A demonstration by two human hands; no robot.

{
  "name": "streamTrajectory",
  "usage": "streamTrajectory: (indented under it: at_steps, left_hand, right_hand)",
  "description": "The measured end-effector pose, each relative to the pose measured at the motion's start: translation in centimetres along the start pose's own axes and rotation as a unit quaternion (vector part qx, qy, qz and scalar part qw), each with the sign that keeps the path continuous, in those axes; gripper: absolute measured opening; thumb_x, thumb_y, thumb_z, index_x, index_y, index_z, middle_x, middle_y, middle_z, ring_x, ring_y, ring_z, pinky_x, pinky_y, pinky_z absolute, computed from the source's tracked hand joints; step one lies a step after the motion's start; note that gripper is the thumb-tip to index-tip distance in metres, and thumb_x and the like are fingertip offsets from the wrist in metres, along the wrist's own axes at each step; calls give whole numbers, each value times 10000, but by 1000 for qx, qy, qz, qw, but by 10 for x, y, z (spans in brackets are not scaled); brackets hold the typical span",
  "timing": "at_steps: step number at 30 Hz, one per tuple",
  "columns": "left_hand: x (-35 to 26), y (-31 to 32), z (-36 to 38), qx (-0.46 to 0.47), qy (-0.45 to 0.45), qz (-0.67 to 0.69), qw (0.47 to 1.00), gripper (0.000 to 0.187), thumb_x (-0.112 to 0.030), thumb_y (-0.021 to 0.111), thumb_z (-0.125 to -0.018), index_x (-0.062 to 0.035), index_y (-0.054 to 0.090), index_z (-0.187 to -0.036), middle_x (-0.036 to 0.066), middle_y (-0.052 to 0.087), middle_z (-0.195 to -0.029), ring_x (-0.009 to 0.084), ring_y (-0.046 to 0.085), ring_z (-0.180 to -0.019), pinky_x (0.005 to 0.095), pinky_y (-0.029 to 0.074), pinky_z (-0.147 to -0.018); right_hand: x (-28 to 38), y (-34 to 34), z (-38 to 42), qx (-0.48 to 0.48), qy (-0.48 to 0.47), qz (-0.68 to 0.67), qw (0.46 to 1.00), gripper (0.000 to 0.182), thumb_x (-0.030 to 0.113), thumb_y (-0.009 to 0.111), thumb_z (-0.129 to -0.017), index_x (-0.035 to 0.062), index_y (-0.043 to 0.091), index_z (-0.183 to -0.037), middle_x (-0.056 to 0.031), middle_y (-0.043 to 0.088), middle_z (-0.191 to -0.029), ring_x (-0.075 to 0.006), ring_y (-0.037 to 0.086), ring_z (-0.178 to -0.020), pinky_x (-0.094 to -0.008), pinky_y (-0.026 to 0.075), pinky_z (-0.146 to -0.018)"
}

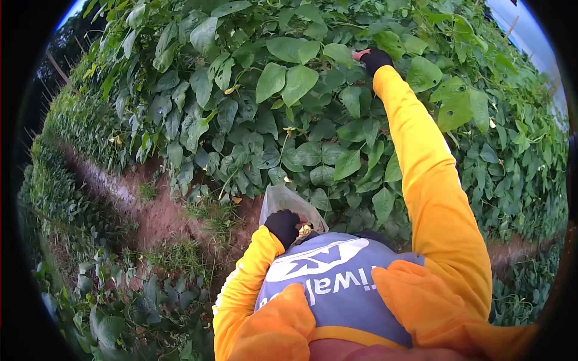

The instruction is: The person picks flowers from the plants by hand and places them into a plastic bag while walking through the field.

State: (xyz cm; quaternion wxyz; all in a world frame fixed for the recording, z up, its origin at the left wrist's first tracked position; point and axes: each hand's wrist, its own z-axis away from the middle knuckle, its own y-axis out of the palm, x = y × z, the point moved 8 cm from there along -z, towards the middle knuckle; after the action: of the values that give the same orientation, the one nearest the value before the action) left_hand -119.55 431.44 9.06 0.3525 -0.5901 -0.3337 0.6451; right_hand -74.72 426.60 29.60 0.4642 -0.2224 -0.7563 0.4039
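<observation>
My left hand (284, 227), in a dark glove, is closed on the rim of a clear plastic bag (286, 198) at my waist. Small yellowish pieces (306, 230) show inside the bag beside the fingers. My right hand (374, 59), in a dark glove with bare fingertips, is stretched out to the upper right among the bean-like leaves (299, 83). Leaves partly cover its fingers, and whether they hold anything is hidden.
A tall, dense wall of leafy plants (235, 132) stands right in front of me. Reddish bare soil (159, 219) with grass tufts runs along its foot at the left. Low plants (108, 325) grow at the lower left. Several sticks rise at the far left.
</observation>
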Motion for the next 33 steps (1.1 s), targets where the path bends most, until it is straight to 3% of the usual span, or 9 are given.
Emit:
streamTrajectory:
  at_steps: [3,6,8,11,14,18,21,27,33]
  left_hand:
    - [8,-19,18,-60,-9,50,997,152,-166,623,-806,-108,689,-930,132,656,-878,315,616,-837,387,486,-754]
    - [16,-28,30,-97,-16,82,992,160,-178,629,-803,-93,685,-927,134,655,-878,314,616,-834,385,486,-746]
    - [19,-32,38,-107,-26,96,989,150,-168,625,-809,-76,679,-915,135,652,-858,314,616,-828,374,484,-738]
    - [32,-39,44,-159,-38,120,979,140,-130,632,-809,-48,663,-918,134,640,-873,291,614,-817,355,483,-702]
    - [46,-62,52,-233,-57,154,958,144,-89,636,-799,-54,658,-937,124,623,-912,269,603,-823,341,479,-701]
    - [83,-89,29,-318,4,279,906,213,-53,606,-829,-32,642,-1038,79,621,-988,166,592,-872,272,458,-800]
    - [106,-100,-21,-247,-45,456,854,298,-67,565,-870,-5,586,-1161,76,602,-1133,151,580,-989,263,437,-865]
    - [126,-89,-147,-103,-75,618,775,568,-42,557,-859,-79,356,-1389,96,450,-1357,220,493,-1180,326,417,-950]
    - [116,-76,-190,-14,-79,679,730,522,13,617,-806,-67,457,-1297,72,566,-1168,197,580,-1015,346,483,-853]
  right_hand:
    - [-7,-2,-12,-61,-34,-77,995,221,303,657,-752,115,709,-855,-91,687,-895,-259,633,-863,-348,477,-789]
    - [-4,-9,-14,-88,-51,-38,994,237,347,541,-813,199,682,-932,-71,669,-979,-283,617,-935,-379,465,-828]
    - [0,-30,1,-167,-34,39,985,266,369,554,-836,174,662,-979,-68,674,-946,-280,625,-914,-376,471,-805]
    - [43,-61,61,-210,-141,-85,964,270,323,601,-864,81,639,-978,-82,679,-897,-220,637,-810,-333,479,-747]
    - [100,-60,174,-168,-269,-246,916,126,144,670,-842,39,645,-907,-16,621,-824,-72,530,-718,-217,429,-687]
    - [154,25,333,25,-458,-238,856,133,88,738,-729,74,612,-770,-63,610,-855,-221,578,-766,-331,433,-669]
    - [141,119,407,173,-515,-69,836,193,140,659,-682,174,678,-871,5,621,-937,-188,534,-895,-339,365,-765]
    - [129,110,412,141,-433,-162,875,251,77,606,-714,147,685,-942,-36,633,-954,-227,573,-854,-359,426,-713]
    - [107,102,420,133,-362,-241,891,236,23,603,-731,91,678,-945,-94,637,-911,-264,595,-828,-354,483,-713]
